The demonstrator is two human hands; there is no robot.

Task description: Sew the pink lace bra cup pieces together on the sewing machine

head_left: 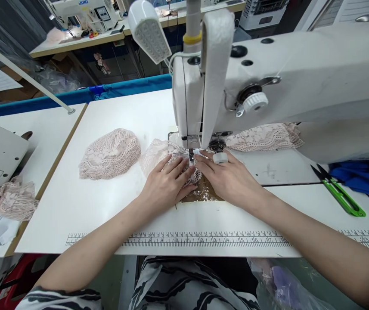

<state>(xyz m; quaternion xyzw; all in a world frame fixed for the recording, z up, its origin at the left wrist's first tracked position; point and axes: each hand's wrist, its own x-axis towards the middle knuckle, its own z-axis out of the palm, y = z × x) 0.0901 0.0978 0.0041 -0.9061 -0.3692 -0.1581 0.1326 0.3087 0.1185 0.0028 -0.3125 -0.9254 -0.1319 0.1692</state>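
My left hand (170, 183) lies flat with its fingers spread over a pale pink lace piece (155, 156), just left of the needle. My right hand (224, 174) is stretched out on the other side of the presser foot (191, 154), its fingertips close to the needle area and partly behind a machine knob. A scalloped lace edge (197, 174) shows between the two hands. Over them stands the white head of the sewing machine (187, 99). Whether my right fingertips press on the lace is hard to see.
Folded lace (110, 154) lies left on the white table (119, 215), and more lace (265, 137) behind the needle under the machine arm. Green thread snips (342, 196) rest at right. A printed ruler (203, 239) runs along the front edge. A lamp (150, 32) hangs above.
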